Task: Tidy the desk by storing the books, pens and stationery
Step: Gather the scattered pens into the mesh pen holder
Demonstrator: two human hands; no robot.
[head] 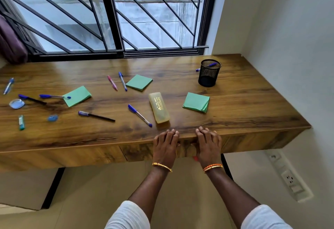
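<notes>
Both hands, left hand [166, 143] and right hand [208, 143], are lying relaxed, empty, on the wooden desk edge [108, 143]; reaching could be knocking the translucent yellow plastic pencil case [159, 107], lower centre, off.

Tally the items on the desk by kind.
Pens: 8, one at the holder
Green paper pads: 3
Yellow pencil case: 1
Black mesh holder: 1
Small blue or teal items, kind unclear: 3
Total: 16

yellow pencil case [159, 107], print unreadable
</notes>
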